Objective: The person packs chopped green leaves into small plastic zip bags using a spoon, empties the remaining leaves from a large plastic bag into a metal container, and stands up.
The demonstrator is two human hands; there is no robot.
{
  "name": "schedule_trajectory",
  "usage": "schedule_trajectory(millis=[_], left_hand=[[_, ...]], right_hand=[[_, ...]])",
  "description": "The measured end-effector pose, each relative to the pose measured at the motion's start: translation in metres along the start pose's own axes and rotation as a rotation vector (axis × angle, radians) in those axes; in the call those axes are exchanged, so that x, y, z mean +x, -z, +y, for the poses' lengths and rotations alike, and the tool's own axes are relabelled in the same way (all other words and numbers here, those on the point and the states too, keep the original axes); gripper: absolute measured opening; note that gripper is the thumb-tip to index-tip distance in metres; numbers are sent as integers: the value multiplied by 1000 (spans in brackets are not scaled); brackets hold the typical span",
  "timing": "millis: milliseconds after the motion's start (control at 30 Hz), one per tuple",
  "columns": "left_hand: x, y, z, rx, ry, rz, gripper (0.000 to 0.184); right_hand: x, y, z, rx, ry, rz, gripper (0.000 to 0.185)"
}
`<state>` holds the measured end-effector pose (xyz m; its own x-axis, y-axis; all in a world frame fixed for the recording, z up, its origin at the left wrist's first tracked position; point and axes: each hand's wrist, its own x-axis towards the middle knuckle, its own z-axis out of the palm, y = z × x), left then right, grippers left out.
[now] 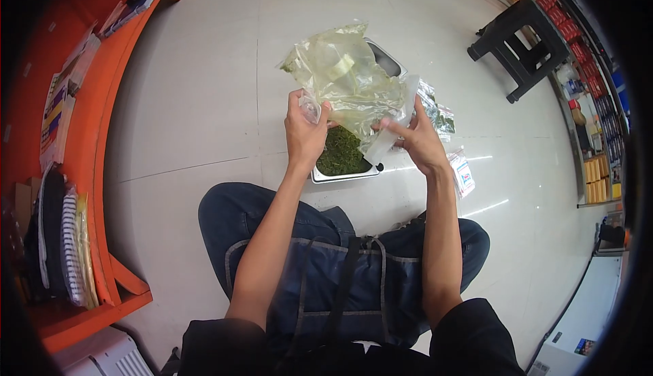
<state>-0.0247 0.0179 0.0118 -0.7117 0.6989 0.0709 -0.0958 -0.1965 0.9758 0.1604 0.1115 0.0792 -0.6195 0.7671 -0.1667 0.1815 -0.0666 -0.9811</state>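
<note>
Between my two hands hangs a clear plastic bag with greenish residue, its edges gathered at the near side. My left hand grips the bag's left edge, thumb and fingers closed on it. On the right side my right hand pinches the bag's whitish edge between thumb and fingers. Below the bag, a white-rimmed tray holds chopped green leaves; the bag and hands hide part of it. Behind the bag the rounded corner of a dark-centred container shows.
Printed clear packets lie right of the tray on the tiled floor. A black stool stands at the upper right, before stocked shelves. Orange shelving runs along the left. My crossed legs are near the tray.
</note>
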Motion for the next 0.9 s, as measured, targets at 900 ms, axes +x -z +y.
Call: schedule_trajectory(millis=[900], left_hand=[[1, 9, 9, -174, 164, -115, 74]], right_hand=[[8, 3, 16, -49, 117, -53, 82]])
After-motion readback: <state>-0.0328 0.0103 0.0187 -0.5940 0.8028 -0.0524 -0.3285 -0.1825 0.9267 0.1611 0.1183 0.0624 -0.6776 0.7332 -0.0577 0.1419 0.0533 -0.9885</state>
